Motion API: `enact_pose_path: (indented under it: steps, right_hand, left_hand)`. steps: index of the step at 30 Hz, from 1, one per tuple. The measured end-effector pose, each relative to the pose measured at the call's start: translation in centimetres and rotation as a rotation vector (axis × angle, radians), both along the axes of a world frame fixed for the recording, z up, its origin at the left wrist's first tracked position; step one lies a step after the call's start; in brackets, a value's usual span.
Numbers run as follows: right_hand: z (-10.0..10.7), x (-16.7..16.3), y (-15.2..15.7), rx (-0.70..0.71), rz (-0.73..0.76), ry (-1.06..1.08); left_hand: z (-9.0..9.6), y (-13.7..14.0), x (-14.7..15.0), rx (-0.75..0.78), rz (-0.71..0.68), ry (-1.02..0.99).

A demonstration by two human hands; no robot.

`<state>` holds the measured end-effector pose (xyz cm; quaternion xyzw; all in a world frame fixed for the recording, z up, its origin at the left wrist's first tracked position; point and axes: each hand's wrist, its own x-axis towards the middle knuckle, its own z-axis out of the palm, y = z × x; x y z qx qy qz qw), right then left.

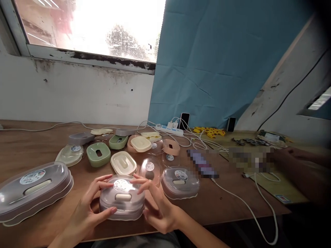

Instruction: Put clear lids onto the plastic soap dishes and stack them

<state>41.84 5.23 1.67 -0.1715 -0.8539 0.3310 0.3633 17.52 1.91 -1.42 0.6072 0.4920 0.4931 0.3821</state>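
A greyish oval plastic box (122,210) with a transparent cover stands on the table in front of me. A round printed sticker and a pale bar-shaped slot show on its top. My left hand (94,198) grips its left side, thumb at the front and fingers at the back. On the right side, my right hand (161,206) holds it too, with fingers bent over the top and the thumb low at the front corner. A similar covered box (180,184) lies just right of my right hand, and a larger one (36,189) at the far left.
Behind the box are green cases (98,155), cream lids (123,163) and transparent covers (150,172). A phone (203,163) on a cable lies to the right. A power strip (169,130) stands by the wall. Another person's arm (302,165) reaches in at right, near yellow pieces (209,131).
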Motion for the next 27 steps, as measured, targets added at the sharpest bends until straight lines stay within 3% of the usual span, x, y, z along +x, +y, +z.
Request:
enact_pose_path:
  steps: [13,21,27]
  right_hand:
    - [-0.56,0.08,0.25,0.028,-0.073,-0.075]
    - [0.14,-0.13,-0.10,0.124,-0.050,-0.203]
    - [0.11,-0.44,0.09,0.039,-0.051,-0.335]
  left_hand:
    - [0.61,0.01,-0.63,0.156,-0.035,0.361]
    - [0.26,0.00,-0.58,0.205,-0.040,0.365]
    - [0.57,-0.20,-0.39,0.159,-0.126,0.324]
